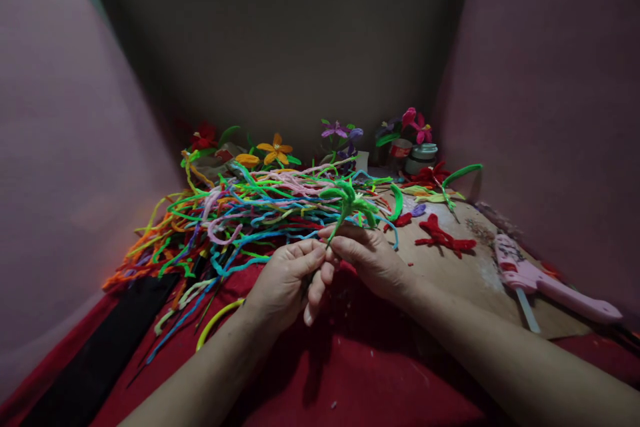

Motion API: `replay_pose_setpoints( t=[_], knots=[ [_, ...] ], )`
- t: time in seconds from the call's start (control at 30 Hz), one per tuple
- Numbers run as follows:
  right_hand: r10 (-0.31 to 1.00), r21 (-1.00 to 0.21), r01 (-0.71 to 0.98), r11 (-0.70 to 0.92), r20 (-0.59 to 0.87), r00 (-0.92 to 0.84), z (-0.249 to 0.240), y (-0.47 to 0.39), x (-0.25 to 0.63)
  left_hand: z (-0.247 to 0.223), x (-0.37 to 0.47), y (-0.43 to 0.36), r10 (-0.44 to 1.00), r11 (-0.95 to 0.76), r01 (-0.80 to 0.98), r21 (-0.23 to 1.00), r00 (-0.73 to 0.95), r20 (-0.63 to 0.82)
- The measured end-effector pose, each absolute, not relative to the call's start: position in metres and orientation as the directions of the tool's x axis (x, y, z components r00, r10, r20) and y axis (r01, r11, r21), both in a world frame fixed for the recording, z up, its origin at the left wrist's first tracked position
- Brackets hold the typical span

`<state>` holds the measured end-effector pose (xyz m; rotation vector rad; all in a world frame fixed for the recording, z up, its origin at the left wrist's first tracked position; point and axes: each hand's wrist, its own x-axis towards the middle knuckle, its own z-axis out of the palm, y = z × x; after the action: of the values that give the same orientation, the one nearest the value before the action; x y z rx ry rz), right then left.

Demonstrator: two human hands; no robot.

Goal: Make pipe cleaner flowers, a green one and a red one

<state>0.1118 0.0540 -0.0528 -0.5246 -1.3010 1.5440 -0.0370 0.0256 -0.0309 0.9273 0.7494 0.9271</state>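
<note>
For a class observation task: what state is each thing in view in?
Left hand: closed on the green piece
Right hand: closed on it too
Green piece: held up, slightly tilted
Fuzzy stems: heaped, loose
Orange flower: petals spread open
Glue gun: lying on cardboard
Red piece: lying there too

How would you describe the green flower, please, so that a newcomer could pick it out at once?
Start from the red cloth and its heap of fuzzy strips. In front of the heap, the left hand and right hand hold the green flower. Unlike the orange flower and purple flower behind the heap, it has green petals and is held.
</note>
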Motion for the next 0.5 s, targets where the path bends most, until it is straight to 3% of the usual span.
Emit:
replay_pose_setpoints(
  t=[0.37,0.5],
  knots=[
    [0.874,-0.896,-0.445,-0.016,0.203,-0.441,-0.0542,0.0511,0.1076,-0.0350,-0.0384,0.0278,0.868,0.284,-0.353,0.891,0.490,-0.082],
    [0.911,-0.912,-0.410,0.021,0.187,-0.368,-0.0554,0.0530,0.1082,-0.0336,-0.0371,0.0274,0.909,0.165,-0.210,0.964,0.411,-0.066]
  ],
)
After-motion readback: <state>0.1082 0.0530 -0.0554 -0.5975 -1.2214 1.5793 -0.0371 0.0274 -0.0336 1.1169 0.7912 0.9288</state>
